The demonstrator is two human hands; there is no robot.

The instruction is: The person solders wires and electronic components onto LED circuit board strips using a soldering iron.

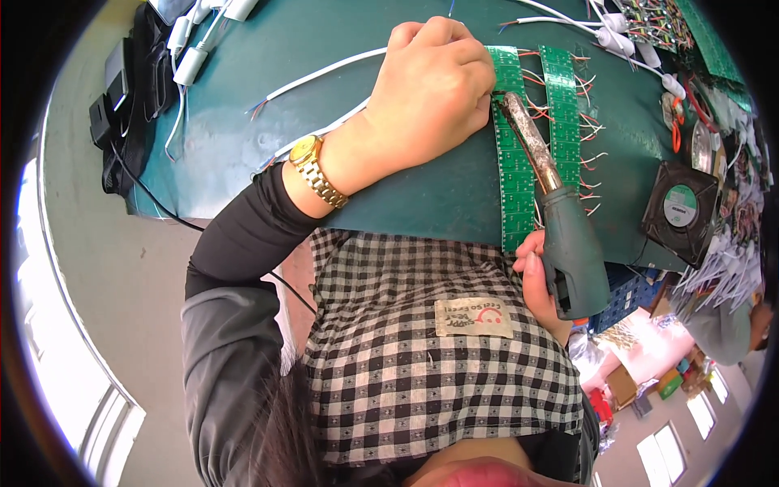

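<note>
My right hand (538,280) is wrapped round the dark handle of a soldering iron (573,243). Its discoloured metal barrel slants up to the left, the tip at a green circuit-board strip (517,174) close to my left fingers. My left hand (438,89) is closed over that strip's upper left edge; its fingertips and whatever they pinch are hidden. White cables (324,75) run towards and under this hand, with thin coloured wires bared at their ends. Beside the first strip lies a second green circuit-board strip (560,105), with short red and white wires sticking out.
A black cooling fan (680,207) stands at the table's right edge, near bundles of white wires (718,276). More cables with white cylinders (191,65) lie at the far left. Loose wired parts (659,23) are heaped at the far right. A blue crate (625,299) sits below the table's edge.
</note>
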